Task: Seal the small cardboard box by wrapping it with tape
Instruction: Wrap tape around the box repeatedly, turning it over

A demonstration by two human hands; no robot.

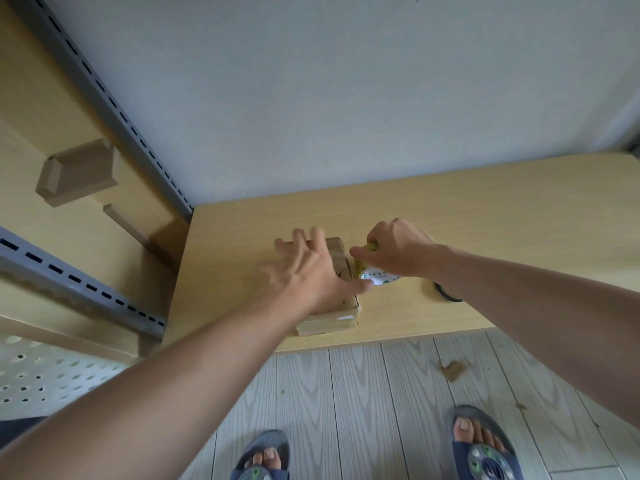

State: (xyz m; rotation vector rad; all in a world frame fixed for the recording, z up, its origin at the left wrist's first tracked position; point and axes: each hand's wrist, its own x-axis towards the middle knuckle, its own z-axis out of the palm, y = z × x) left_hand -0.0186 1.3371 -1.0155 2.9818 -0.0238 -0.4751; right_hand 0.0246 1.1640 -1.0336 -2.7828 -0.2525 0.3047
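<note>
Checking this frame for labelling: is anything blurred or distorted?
Head view: the left hand on the small brown cardboard box is motion-blurred; the right hand gripping the yellowish tape roll is sharper; the wide-angle lens slants the light wooden tabletop; lighting soft.

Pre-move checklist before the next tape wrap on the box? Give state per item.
1. Box pinned: ok, left hand presses flat on the cardboard box.
2. Roll gripped: ok, right hand holds the tape roll at the box's right side.
3. Tape end stuck to box: cannot tell, hands hide it.
4. Box supported: ok, wholly on the table, near its front edge.
5. Clutter: ok, black ring lies apart from the box.
</note>
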